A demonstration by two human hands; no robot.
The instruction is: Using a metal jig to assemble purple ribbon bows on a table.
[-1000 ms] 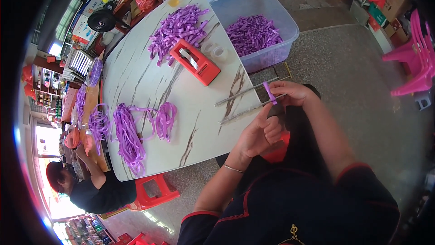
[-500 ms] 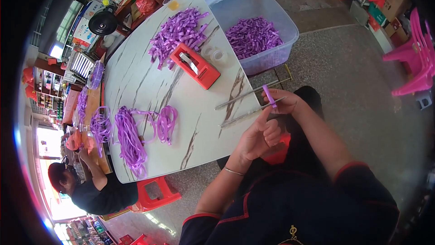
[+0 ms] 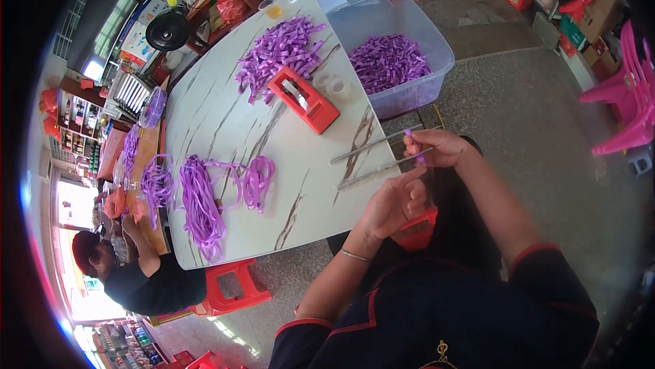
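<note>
Our right hand (image 3: 440, 149) pinches a short purple ribbon piece (image 3: 413, 146) in its grip just off the counter's (image 3: 225, 116) near edge, while our left hand (image 3: 396, 202) — fingers loosely curled, holding nothing we can make out — sits just below it. Beside them two metal rods (image 3: 372, 157) lie across the counter's corner — farther off stand a red tape dispenser (image 3: 303, 98), loose purple ribbon heaps (image 3: 276, 52) and a clear bin (image 3: 399, 52) of cut ribbon.

Worktop (image 3: 225, 120): white marble pattern with brown veins; ribbon strips (image 3: 278, 48) and ribbon loops (image 3: 201, 198): purple; tape dispenser (image 3: 303, 98): red; storage bin (image 3: 437, 76): clear, purple contents; stool (image 3: 228, 287): red; chairs (image 3: 631, 93): pink.
</note>
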